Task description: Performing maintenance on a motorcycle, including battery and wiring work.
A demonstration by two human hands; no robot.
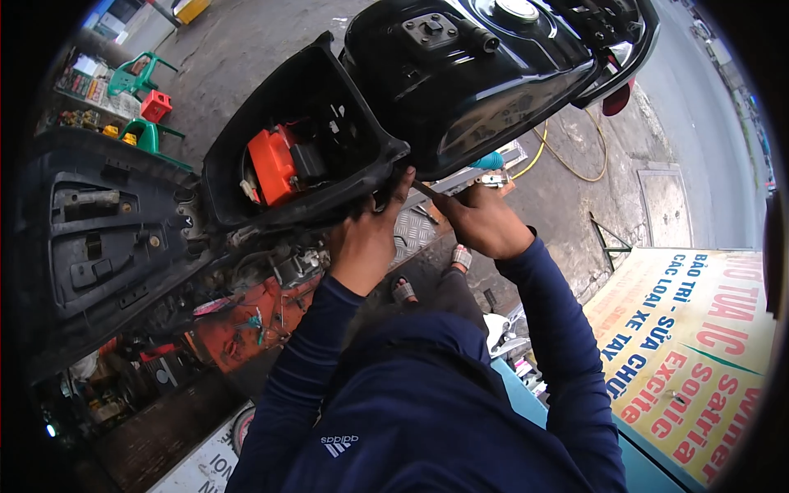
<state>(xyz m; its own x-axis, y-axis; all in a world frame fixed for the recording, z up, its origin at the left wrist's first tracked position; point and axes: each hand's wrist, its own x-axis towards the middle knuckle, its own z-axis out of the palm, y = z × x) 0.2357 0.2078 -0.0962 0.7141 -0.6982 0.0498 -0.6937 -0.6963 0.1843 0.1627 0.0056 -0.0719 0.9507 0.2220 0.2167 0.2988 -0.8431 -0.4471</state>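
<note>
One matte-black open box is sitting beside a glossy tank, cradling a red-orange block. Left hand and right hand are working at the box's corner; what their fingers are holding, I cannot tell. A yellowish sign is bearing red-and-blue lettering.

The grey floor carries two green plastic chairs toward its left edge, with a red stool between them. A yellow hose lies in a loose loop toward the floor's road-side edge. On an orange-red platform lie small tools, among them a teal-coloured one; a pink item lies by its left edge, too blurred to identify.
</note>
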